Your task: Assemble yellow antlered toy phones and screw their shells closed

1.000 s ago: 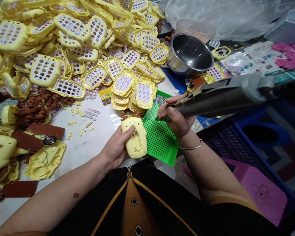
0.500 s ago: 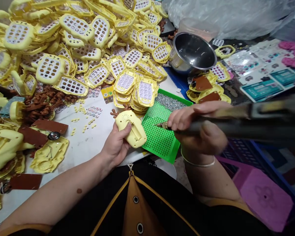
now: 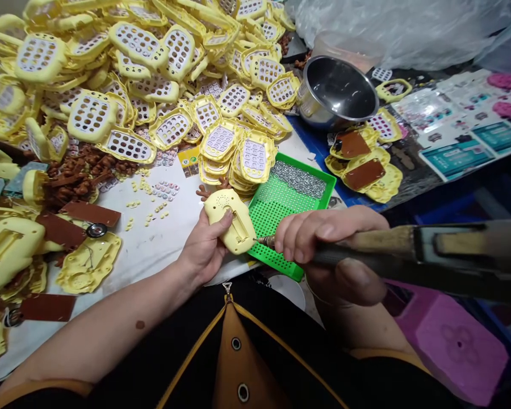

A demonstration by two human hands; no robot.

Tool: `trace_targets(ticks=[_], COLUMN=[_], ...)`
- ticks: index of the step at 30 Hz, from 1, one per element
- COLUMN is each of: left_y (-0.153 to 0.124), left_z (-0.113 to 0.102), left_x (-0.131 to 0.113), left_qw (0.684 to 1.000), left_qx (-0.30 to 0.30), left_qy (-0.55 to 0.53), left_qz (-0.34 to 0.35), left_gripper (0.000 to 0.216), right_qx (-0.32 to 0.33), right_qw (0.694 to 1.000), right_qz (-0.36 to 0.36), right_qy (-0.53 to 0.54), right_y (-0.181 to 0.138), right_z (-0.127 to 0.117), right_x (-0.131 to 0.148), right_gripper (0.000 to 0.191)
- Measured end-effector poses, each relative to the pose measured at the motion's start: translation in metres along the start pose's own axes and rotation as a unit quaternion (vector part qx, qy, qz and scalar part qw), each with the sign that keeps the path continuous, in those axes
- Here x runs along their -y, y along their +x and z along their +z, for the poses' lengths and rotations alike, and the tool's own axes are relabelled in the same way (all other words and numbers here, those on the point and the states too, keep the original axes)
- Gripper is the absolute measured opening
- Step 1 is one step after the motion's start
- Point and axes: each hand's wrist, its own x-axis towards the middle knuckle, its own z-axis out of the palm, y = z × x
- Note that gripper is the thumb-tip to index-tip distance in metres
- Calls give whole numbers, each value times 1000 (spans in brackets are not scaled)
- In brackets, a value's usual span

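Note:
My left hand (image 3: 204, 247) grips a pale yellow toy casing (image 3: 230, 218) with brown antlers, its back with the battery slot and screw holes facing up. Closed round a power screwdriver (image 3: 392, 244) is my right hand (image 3: 336, 244). The driver's tip meets the lower right edge of the casing, by a corner screw hole; whether it sits in a screw is too small to tell. Under the driver lies a green perforated tray (image 3: 272, 204) with a heap of small silver screws (image 3: 300, 179) at its far end.
A big heap of yellow casings (image 3: 89, 116) fills the back left. Brown antler pieces (image 3: 85, 176), circuit boards (image 3: 91, 213) and an open casing half (image 3: 89, 264) lie left. A steel bowl (image 3: 338, 91) stands back right, near printed sheets (image 3: 464, 125). A pink stool (image 3: 455, 341) is lower right.
My right hand has brought the screwdriver down and left, from above the tray to the casing's edge. The left hand still holds the casing, almost unmoved.

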Motion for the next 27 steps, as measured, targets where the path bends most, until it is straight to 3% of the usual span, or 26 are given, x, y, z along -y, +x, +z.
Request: trace_targets(ticks=[10,15,20,23,27], left_y=[0,0,0,1,1], left_z=[1,2,2,0,1], left_x=[1,-1,-1,0,-1], left_qw=[1000,1000,1000,1000,1000], left_qx=[-3,-1,-5,-4,-3], left_qy=[3,11,14,9,9], left_qz=[5,7,0,0,-7], left_gripper=[42,42,39,40,44], right_qx=[51,56,-16,-53,-96], right_qw=[999,998,1000,994,987], right_qz=[2,15,-4,-57,-58], right_qy=[8,-5,-20,-83,-112], right_y=[4,1,11,21,26], right_z=[0,1,-10,-30,-53], right_x=[-9,1,9,-12,-50], right_gripper=[9,10,17,13,15])
